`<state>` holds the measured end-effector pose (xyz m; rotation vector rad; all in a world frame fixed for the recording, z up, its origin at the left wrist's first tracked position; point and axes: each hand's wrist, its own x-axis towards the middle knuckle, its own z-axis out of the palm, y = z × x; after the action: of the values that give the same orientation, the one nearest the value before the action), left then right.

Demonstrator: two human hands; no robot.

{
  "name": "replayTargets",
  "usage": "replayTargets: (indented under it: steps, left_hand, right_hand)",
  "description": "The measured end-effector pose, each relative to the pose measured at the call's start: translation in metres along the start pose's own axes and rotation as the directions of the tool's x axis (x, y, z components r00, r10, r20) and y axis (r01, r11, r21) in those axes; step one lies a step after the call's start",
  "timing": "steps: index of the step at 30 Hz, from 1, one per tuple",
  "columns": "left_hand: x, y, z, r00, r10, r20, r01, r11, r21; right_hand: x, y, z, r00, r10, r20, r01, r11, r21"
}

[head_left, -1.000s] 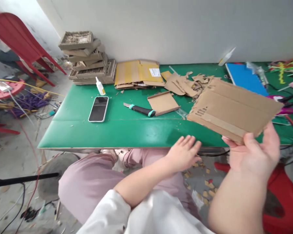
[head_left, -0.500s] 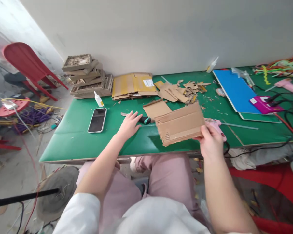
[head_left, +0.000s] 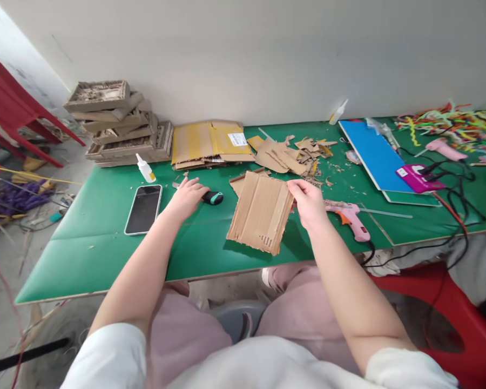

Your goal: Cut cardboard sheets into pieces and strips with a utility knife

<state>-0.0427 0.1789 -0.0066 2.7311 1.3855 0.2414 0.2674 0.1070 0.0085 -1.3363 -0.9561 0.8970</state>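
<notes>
My right hand (head_left: 309, 202) pinches the upper right corner of a brown corrugated cardboard sheet (head_left: 259, 212), which lies on the green table (head_left: 105, 243) in front of me. My left hand (head_left: 187, 197) is closed over a utility knife (head_left: 211, 198) with a black and teal handle; the blade end is hidden under my fingers. A smaller cardboard piece (head_left: 243, 180) peeks out behind the sheet.
A phone (head_left: 143, 209) and a small glue bottle (head_left: 145, 168) lie to the left. Stacked cardboard trays (head_left: 113, 124), flattened boxes (head_left: 210, 143) and scraps (head_left: 291, 154) line the back. A pink glue gun (head_left: 350, 216), blue board (head_left: 375, 156), cables and coloured strips fill the right.
My right hand brought the cardboard sheet down from the air onto the table and turned it. My left hand reached forward from the table edge and closed on the knife.
</notes>
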Motion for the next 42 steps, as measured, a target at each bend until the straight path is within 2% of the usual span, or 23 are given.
replayTargets:
  steps: [3,5,6,7,8,9,10,12,14,16,18,20,22,24,26,30,34,36,38,40,42]
  left_hand:
    - [0.0,-0.002,0.0,0.991,-0.097,-0.097,0.09,0.993,-0.071]
    - [-0.004,0.011,0.0,0.963,-0.186,-0.195,0.126,0.951,-0.282]
    - [-0.008,0.023,0.0,0.943,-0.245,-0.227,0.126,0.89,-0.437]
    - [-0.012,0.036,0.001,0.929,-0.31,-0.202,0.124,0.775,-0.619]
    - [-0.016,0.051,0.002,0.92,-0.374,-0.116,0.135,0.581,-0.802]
    - [-0.021,0.065,0.004,0.919,-0.393,0.014,0.17,0.364,-0.916]
    - [-0.025,0.079,0.006,0.917,-0.375,0.133,0.22,0.198,-0.955]
    - [-0.031,0.097,0.007,0.905,-0.356,0.232,0.261,0.033,-0.965]
    - [-0.033,0.103,0.006,0.871,-0.429,0.238,0.247,-0.036,-0.968]
    - [-0.033,0.099,0.002,0.806,-0.571,0.159,0.144,-0.072,-0.987]
    - [-0.032,0.089,-0.001,0.713,-0.699,0.063,0.01,-0.08,-0.997]
    - [-0.032,0.082,-0.002,0.64,-0.768,0.011,-0.075,-0.077,-0.994]
    - [-0.032,0.078,-0.001,0.601,-0.799,-0.009,-0.114,-0.075,-0.991]
    - [-0.033,0.077,0.001,0.587,-0.809,-0.022,-0.132,-0.069,-0.989]
    - [-0.033,0.077,0.003,0.585,-0.81,-0.037,-0.142,-0.058,-0.988]
    - [-0.034,0.077,0.005,0.585,-0.809,-0.063,-0.161,-0.04,-0.986]
    - [-0.035,0.077,0.004,0.586,-0.808,-0.057,-0.153,-0.042,-0.987]
    - [-0.035,0.077,0.003,0.592,-0.804,-0.044,-0.133,-0.044,-0.99]
    - [-0.035,0.077,0.004,0.597,-0.801,-0.045,-0.115,-0.03,-0.993]
    - [-0.035,0.078,0.005,0.604,-0.794,-0.067,-0.112,-0.001,-0.994]
    - [-0.036,0.078,0.006,0.625,-0.773,-0.109,-0.123,0.041,-0.992]
  right_hand:
    - [0.006,-0.001,0.007,0.997,0.012,0.079,-0.012,1.0,-0.011]
    - [0.009,-0.001,0.012,0.993,0.011,0.119,-0.009,1.0,-0.012]
    - [0.009,-0.001,0.015,0.991,0.008,0.137,-0.007,1.0,-0.011]
    - [0.01,0.0,0.018,0.988,0.005,0.154,-0.003,1.0,-0.01]
    - [0.01,0.001,0.022,0.985,0.001,0.17,0.0,1.0,-0.009]
    - [0.01,0.002,0.026,0.983,-0.001,0.186,0.003,1.0,-0.009]
    - [0.009,0.003,0.029,0.98,-0.002,0.2,0.004,1.0,-0.009]
    - [0.008,0.005,0.033,0.972,-0.001,0.236,0.003,1.0,-0.007]
    - [0.008,0.006,0.031,0.955,-0.011,0.297,0.012,1.0,-0.001]
    - [0.007,0.008,0.024,0.934,-0.037,0.354,0.056,0.997,-0.044]
    - [0.006,0.013,0.014,0.917,-0.059,0.395,0.152,0.966,-0.209]
    - [0.005,0.019,0.008,0.891,-0.083,0.446,0.301,0.844,-0.444]
    - [0.004,0.027,0.007,0.849,-0.131,0.512,0.459,0.663,-0.591]
    - [0.002,0.035,0.011,0.803,-0.184,0.567,0.569,0.518,-0.638]
    - [0.0,0.039,0.015,0.774,-0.21,0.597,0.622,0.429,-0.656]
    - [-0.006,0.041,0.019,0.747,-0.224,0.626,0.661,0.352,-0.663]
    - [-0.021,0.035,0.025,0.692,-0.267,0.671,0.722,0.277,-0.635]
    - [-0.03,0.032,0.03,0.665,-0.261,0.7,0.747,0.27,-0.608]
    - [-0.037,0.027,0.033,0.662,-0.255,0.705,0.745,0.331,-0.579]
    - [-0.042,0.021,0.034,0.696,-0.258,0.67,0.693,0.485,-0.533]
    - [-0.043,0.015,0.033,0.766,-0.2,0.611,0.539,0.717,-0.441]
